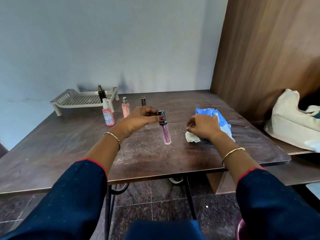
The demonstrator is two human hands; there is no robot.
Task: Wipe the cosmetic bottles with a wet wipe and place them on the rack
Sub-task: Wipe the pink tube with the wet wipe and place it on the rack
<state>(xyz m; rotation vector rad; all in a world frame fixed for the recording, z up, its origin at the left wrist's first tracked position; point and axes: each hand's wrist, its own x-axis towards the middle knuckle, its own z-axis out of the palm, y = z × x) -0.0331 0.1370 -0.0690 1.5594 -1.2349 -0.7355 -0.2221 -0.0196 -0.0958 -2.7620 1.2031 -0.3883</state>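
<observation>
My left hand (138,119) pinches the black cap of a slim pink tube bottle (165,134), which hangs upright just above the dusty table (69,153). My right hand (202,126) grips a crumpled white wet wipe (191,138) low over the table, to the right of the tube. A beige perforated rack (81,100) stands at the back left with a dark perfume bottle (101,94) on it. In front of the rack stand a pink spray bottle (107,114), a pink pump bottle (125,108) and a dark capped tube (143,101).
A blue wet-wipe pack (220,122) lies behind my right hand. A white cloth bag (294,122) sits on a lower ledge at the right, against a wooden wall panel (268,49). The table's front edge runs just below my wrists.
</observation>
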